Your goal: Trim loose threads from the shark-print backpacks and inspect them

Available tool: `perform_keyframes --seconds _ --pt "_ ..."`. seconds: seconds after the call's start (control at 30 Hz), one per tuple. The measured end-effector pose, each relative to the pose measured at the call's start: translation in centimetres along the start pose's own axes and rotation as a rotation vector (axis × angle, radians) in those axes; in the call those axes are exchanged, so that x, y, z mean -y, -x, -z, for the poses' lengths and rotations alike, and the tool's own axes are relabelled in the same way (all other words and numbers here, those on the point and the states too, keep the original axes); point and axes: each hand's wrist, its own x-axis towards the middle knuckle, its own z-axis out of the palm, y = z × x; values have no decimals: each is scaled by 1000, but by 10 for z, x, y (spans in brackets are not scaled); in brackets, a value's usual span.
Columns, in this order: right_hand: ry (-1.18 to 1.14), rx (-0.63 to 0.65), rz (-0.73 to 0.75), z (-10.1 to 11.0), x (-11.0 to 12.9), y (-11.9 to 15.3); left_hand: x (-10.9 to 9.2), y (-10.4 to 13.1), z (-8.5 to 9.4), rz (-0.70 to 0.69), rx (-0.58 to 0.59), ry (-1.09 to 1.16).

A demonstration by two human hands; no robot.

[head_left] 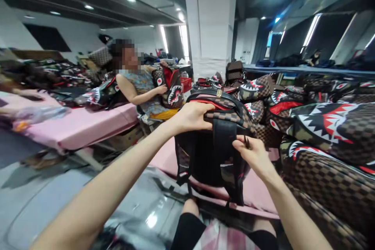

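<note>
A backpack (202,160) with a black back panel and a brown checkered top stands upright in front of me, its straps toward me. My left hand (195,116) grips its top edge by the red-lined opening, with the fingers partly hidden inside. Beside the right-hand shoulder strap (224,140), my right hand (253,152) is closed, thumb and forefinger at the strap's edge. From its fingers sticks a small dark pointed tool (247,143), whose exact kind I cannot make out.
The backpack rests on a pink-covered table (258,191). Checkered shark-mouth bags (328,125) are piled close on my right. Ahead to the left, a seated co-worker (140,86) holds another backpack (172,90). A second pink table (96,125) carries more bags; a white pillar (211,19) rises behind.
</note>
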Motion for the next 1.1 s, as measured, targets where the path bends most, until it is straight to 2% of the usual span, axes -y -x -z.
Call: perform_keyframes --seconds 0.03,0.1,0.17,0.2,0.27,0.4,0.5,0.57,0.67,0.73,0.8,0.9,0.93,0.97,1.0,1.03,1.1 --pt "-28 10 -6 -3 1 -3 -3 6 -2 -62 -31 -72" --pt "-84 3 -28 -7 3 -9 -11 22 -8 -126 -204 -138" --pt "-122 -18 -59 -7 3 -11 -24 41 -19 -107 -429 -129" --pt "-136 -28 -72 -7 2 -11 -32 48 -24 -86 -503 -122" --pt "-157 -39 -87 -6 1 -9 -47 58 -35 -44 -557 -137" --pt "-204 34 -70 -1 4 -3 -67 52 -49 -99 -508 -205" --pt "-217 49 -15 1 3 3 -68 41 -58 -201 -493 -213" --pt "-214 22 4 0 0 6 -66 37 -65 -219 -494 -217" --pt "-209 -59 -15 3 1 1 -73 33 -68 -138 -404 -228" --pt "-223 -138 -11 8 4 -16 -81 32 -60 -50 -314 -147" --pt "-261 -229 29 14 4 -39 -87 34 -45 56 -154 90" --pt "-328 -241 -3 15 -5 -56 -91 55 -21 99 384 533" --pt "-345 -219 -43 13 -9 -54 -91 66 -17 118 521 656" --pt "-359 -193 -90 11 -13 -49 -90 77 -15 148 589 742" --pt "-372 -178 -132 8 -17 -43 -87 86 -15 181 588 776" --pt "-386 -164 -164 5 -21 -37 -83 92 -19 212 509 755" --pt "-408 -140 -200 1 -28 -29 -73 90 -29 247 169 565"
